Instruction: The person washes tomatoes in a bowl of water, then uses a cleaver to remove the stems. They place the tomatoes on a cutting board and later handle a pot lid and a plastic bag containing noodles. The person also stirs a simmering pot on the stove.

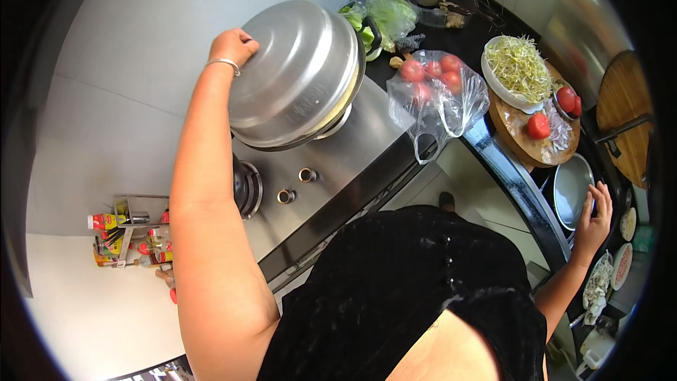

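Observation:
My left hand (234, 47), with a bracelet at its wrist, is closed at the top of a domed metal lid (296, 63); the lid's knob is hidden by the fingers. Under the lid is a dark-rimmed pan with a black handle (372, 33) on the stainless steel gas stove (328, 169). A strip of something yellowish shows between lid and rim. At the far right my right hand (595, 217) has its fingers apart beside a round metal basin (574, 190); whether they touch its rim I cannot tell.
A plastic bag of tomatoes (439, 90) overlaps the stove's corner. Right of it, a round wooden cutting board (508, 127) carries a bowl of bean sprouts (518, 69), a peeled tomato (538, 126) and chopped onion (560, 129). Leafy greens (389, 16) lie behind. A condiment rack (140, 222) stands left.

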Tool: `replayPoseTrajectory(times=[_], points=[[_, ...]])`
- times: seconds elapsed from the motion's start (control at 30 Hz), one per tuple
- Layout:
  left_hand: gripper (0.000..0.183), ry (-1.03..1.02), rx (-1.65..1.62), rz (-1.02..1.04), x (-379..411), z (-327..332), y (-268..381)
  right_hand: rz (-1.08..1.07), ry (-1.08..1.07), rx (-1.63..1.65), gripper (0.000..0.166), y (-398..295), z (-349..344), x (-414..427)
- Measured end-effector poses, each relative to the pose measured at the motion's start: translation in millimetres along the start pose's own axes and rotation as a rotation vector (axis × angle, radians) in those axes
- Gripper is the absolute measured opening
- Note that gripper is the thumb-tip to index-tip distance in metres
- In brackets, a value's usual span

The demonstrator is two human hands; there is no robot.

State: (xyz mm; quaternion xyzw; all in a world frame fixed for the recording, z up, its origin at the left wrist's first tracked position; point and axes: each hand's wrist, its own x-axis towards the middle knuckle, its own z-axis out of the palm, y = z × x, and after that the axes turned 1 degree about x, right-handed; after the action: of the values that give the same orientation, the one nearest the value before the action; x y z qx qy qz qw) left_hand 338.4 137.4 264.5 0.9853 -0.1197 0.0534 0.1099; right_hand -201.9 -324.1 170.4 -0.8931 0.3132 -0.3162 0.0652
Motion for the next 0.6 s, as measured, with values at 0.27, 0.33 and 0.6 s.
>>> replayPoseTrajectory(times=[0.27, 0.33, 0.6], points=[[0.023, 0.111, -0.006, -0.049, 17, -81, -14, -0.02, -0.046, 0.048, 0.015, 12, 37, 31], [0.024, 0.111, 0.03, -0.064, 17, -95, -10, -0.02, -0.062, 0.045, 0.015, 11, 39, 38], [0.025, 0.214, 0.006, -0.115, 5, -116, -9, -0.039, -0.122, 0.074, 0.015, 10, 50, 58]])
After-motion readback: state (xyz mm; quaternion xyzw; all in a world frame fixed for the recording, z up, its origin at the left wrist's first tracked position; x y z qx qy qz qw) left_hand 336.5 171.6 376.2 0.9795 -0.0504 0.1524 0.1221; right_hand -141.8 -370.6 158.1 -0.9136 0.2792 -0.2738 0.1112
